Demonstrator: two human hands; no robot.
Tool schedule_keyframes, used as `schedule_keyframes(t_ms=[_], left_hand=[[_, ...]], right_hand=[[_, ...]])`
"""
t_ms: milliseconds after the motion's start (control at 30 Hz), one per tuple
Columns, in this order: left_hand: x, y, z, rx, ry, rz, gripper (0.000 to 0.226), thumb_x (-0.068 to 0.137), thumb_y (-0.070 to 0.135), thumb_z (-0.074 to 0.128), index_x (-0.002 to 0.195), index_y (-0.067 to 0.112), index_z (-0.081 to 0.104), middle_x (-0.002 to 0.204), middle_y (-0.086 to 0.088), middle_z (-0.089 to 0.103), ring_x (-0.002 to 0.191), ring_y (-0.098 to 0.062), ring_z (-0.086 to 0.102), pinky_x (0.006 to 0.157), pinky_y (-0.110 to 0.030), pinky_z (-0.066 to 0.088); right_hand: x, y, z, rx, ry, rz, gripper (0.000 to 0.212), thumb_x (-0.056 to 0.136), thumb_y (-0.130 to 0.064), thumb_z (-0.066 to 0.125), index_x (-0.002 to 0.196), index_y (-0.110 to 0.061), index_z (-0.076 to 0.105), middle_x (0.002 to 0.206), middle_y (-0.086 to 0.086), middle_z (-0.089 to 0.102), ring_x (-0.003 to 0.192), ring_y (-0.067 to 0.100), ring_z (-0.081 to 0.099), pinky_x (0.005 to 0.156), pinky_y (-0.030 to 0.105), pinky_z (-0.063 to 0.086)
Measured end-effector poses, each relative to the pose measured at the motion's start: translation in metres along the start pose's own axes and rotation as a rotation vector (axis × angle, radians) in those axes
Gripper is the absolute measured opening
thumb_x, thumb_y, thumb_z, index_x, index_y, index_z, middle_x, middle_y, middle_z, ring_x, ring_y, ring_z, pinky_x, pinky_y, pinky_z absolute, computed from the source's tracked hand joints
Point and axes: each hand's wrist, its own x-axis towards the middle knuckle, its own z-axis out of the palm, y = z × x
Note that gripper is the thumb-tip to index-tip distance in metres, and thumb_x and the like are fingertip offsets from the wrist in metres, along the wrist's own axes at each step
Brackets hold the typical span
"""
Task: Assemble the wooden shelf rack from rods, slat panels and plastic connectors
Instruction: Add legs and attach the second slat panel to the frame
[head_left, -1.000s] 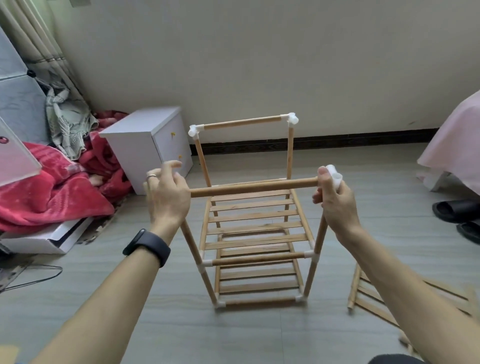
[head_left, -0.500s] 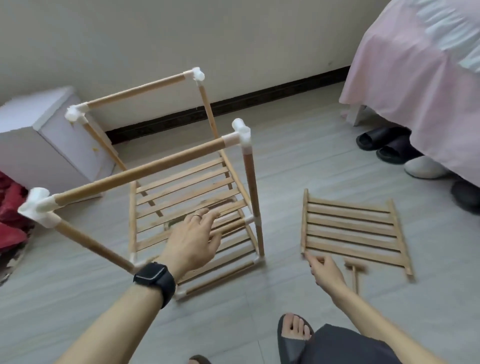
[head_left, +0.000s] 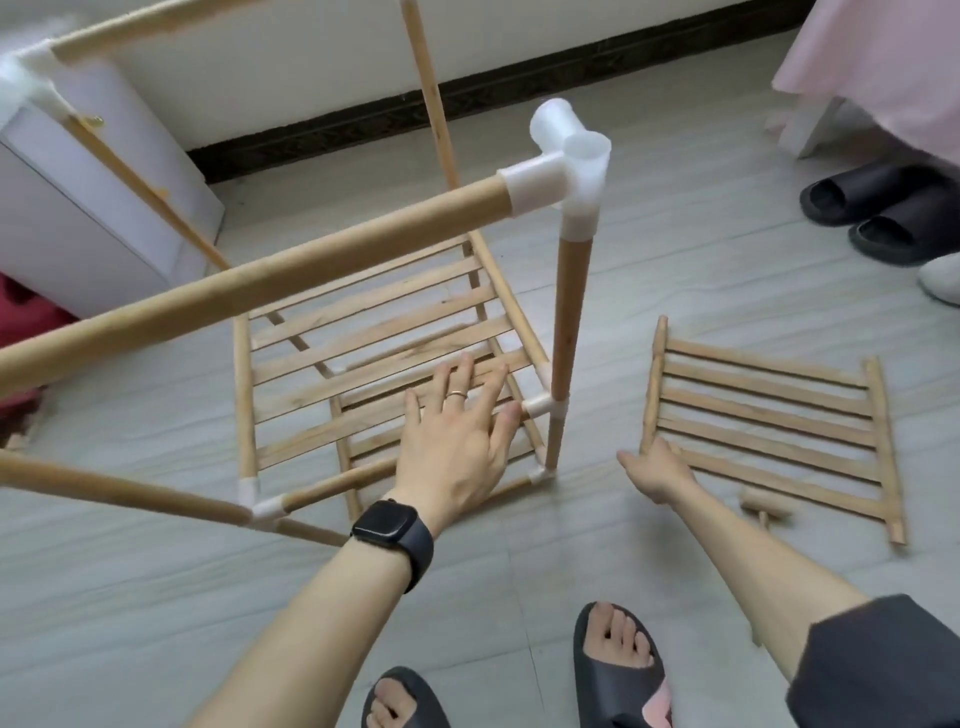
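Observation:
The part-built shelf rack (head_left: 569, 317) stands on the floor, its rods joined by white plastic connectors (head_left: 566, 171), with slat shelves low down. My left hand (head_left: 457, 436) hovers with fingers spread in front of the rack's lower shelf, holding nothing. A loose slat panel (head_left: 769, 421) lies flat on the floor to the right. My right hand (head_left: 657, 470) reaches to the panel's near left corner, fingers extended at its side rail; whether it grips the rail I cannot tell. A small wooden mallet (head_left: 766, 506) lies by the panel's near edge.
A white cabinet (head_left: 104, 218) stands at the left against the wall. A pink-covered bed (head_left: 883, 67) and dark slippers (head_left: 883, 208) are at the right. My own sandalled feet (head_left: 618, 670) are at the bottom. Red cloth (head_left: 21, 322) lies far left.
A second ago both hands held the top front rod; they let go. The view swung down and right. My right hand moved to the loose panel's corner; my left hand stays spread by the rack.

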Motion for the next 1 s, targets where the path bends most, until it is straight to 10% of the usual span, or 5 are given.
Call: schedule_keyframes(t_ms=[200, 600, 833, 1000], left_hand=[[0.0, -0.003, -0.001, 0.015, -0.028, 0.015, 0.06, 0.101, 0.065, 0.007, 0.158, 0.046, 0.001, 0.169, 0.003, -0.004, 0.156, -0.023, -0.01, 0.124, -0.057, 0.0], [-0.019, -0.001, -0.021, 0.053, -0.192, 0.005, 0.062, 0.099, 0.068, 0.008, 0.157, 0.049, -0.001, 0.17, 0.002, -0.002, 0.156, -0.022, -0.007, 0.125, -0.055, 0.005], [-0.051, 0.046, -0.113, 0.112, -0.189, 0.06, 0.04, 0.102, 0.049, 0.044, 0.125, 0.024, 0.065, 0.125, -0.001, 0.061, 0.107, -0.017, 0.06, 0.09, -0.036, 0.053], [-0.088, 0.101, -0.188, -0.21, -0.233, 0.195, 0.042, 0.101, 0.054, 0.047, 0.121, 0.024, 0.068, 0.102, 0.014, 0.068, 0.094, -0.003, 0.063, 0.087, -0.028, 0.052]], right_hand=[[0.012, 0.006, 0.012, -0.275, 0.062, 0.011, 0.059, 0.095, -0.019, 0.058, 0.143, 0.004, 0.03, 0.143, 0.024, 0.029, 0.121, 0.048, 0.054, 0.099, 0.046, 0.049], [-0.055, 0.01, -0.047, -0.051, 0.229, -0.205, 0.041, 0.099, -0.044, 0.045, 0.129, -0.021, 0.06, 0.121, 0.013, 0.069, 0.112, 0.042, 0.061, 0.088, 0.042, 0.047], [-0.154, -0.018, -0.124, 0.389, 0.552, -0.513, 0.036, 0.093, -0.054, 0.048, 0.075, -0.023, 0.052, 0.062, -0.007, 0.057, 0.057, 0.013, 0.055, 0.051, 0.031, 0.037], [-0.23, -0.053, -0.15, 0.335, 0.759, -0.861, 0.026, 0.099, -0.037, 0.059, 0.076, -0.027, 0.049, 0.064, -0.01, 0.052, 0.068, 0.007, 0.055, 0.054, 0.014, 0.036]])
